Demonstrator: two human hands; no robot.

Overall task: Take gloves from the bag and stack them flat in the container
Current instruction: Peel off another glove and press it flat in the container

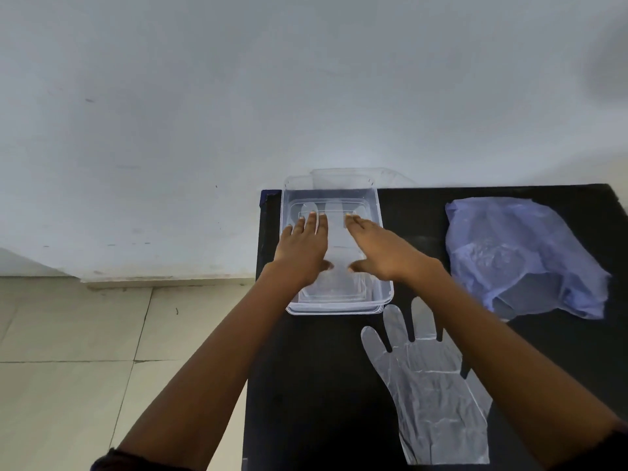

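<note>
black tabletop (316, 385), far edge against a pale wall (238, 96), left edge dropping to a tiled floor (68, 334); the left far corner is taken up by the container, bare black surface lies near the viewer left of the loose glove, and a bare strip runs between the container and the bag. clear plastic container (385, 283), rectangular, open-topped, standing on a clear lid or tray of the same outline; a second clear plastic piece (343, 176) rises behind it at the wall. glove in container (334, 239), clear plastic, lying flat on the bottom, its finger shapes pointing toward the wall. left hand (302, 249), palm down inside the container, fingers (311, 222) straight and slightly apart, pressing on the left part of the glove. right hand (377, 246), palm down, fingers together and straight, pressing the right part; thumbs of both hands point toward each other over the glove's middle. loose glove (431, 396), clear plastic, flat on the tabletop just nearer than the container, partly under the right forearm. bag (523, 253), thin bluish plastic, crumpled, at the right, well apart from the container. no readable writing or labels on any item.
</note>
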